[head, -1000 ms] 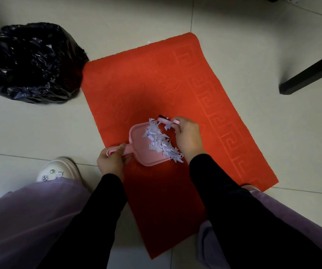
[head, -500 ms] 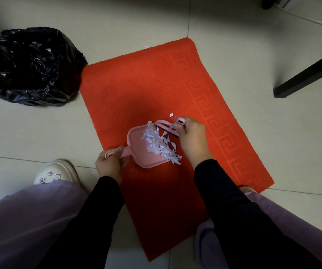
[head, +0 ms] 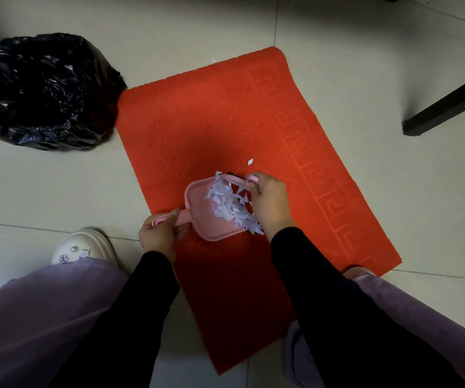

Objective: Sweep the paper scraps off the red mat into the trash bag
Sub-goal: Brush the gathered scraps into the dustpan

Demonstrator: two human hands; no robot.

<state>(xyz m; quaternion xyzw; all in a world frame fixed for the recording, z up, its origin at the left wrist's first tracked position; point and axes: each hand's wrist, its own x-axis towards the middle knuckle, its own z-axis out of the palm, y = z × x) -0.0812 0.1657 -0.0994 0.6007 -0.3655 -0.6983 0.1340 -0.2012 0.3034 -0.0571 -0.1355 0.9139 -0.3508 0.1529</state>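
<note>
The left hand [head: 159, 232] grips the dustpan [head: 197, 198] by its handle on the mat [head: 225, 121], the right hand [head: 270, 200] curls round a brush [head: 251, 179] at the dustpan's two-o'clock edge, scraps [head: 231, 208] lie heaped inside, a stray scrap [head: 250, 161] lies at one o'clock, and the bag [head: 43, 91] stands at ten.

White shoe [head: 85, 245] (jewelled) on tiled floor [head: 365, 37]; black furniture leg [head: 449, 105] right.
</note>
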